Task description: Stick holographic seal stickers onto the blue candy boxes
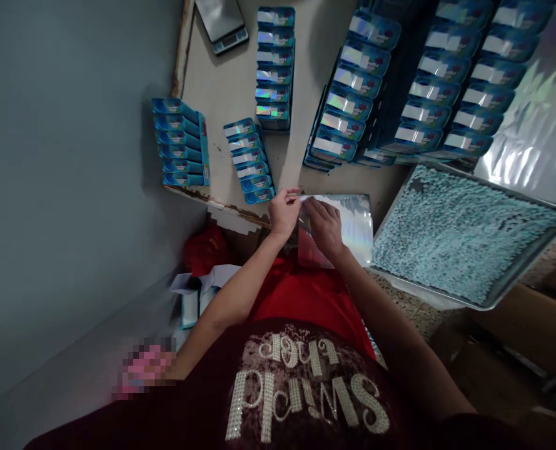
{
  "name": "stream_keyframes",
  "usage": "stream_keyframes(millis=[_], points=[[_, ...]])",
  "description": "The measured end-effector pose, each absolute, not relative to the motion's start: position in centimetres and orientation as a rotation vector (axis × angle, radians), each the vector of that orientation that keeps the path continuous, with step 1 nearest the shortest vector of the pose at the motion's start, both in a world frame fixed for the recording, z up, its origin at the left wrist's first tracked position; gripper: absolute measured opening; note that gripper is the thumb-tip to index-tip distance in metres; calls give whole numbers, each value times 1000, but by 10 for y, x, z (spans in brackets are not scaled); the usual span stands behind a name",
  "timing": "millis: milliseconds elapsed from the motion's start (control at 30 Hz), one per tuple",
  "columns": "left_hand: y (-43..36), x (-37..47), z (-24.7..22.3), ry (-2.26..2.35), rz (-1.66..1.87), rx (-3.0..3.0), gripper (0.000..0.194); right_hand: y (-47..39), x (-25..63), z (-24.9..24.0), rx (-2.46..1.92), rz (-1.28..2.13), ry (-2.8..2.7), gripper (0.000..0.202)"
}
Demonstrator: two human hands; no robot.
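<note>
My left hand (284, 212) is at the table's front edge with its fingers closed in a pinch. Whatever is between those fingertips is too small to make out. Close beside it, my right hand (324, 224) reaches over a shiny silver flat sheet or tray (356, 228), fingers bent together at its upper left corner. What the right fingertips hold, if anything, is hidden. Just beyond my left hand stands a short row of small blue packs (249, 162) with shiny labels.
A metal tray (475, 300) at the right holds many small pale blue pieces. Stacked rows of blue packs (348, 100) fill the back right. Another blue row (275, 69) and a display box (179, 144) stand left, near a digital scale (224, 25). A grey wall (71, 137) bounds the left.
</note>
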State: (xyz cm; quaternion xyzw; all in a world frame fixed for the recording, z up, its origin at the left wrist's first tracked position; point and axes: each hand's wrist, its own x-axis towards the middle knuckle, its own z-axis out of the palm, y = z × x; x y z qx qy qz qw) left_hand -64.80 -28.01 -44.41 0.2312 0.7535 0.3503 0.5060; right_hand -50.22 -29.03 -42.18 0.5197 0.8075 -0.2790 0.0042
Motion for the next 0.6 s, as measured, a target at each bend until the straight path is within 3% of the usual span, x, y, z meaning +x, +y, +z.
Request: stream_keyframes(millis=[367,600], points=[[-277,-645,-437,1860,834,565,25,-287,-517,-431,1574,-924,2461,63],[-276,-648,-441,1872,778,662,29,-294,-503,-426,1614,-844,2485,45]])
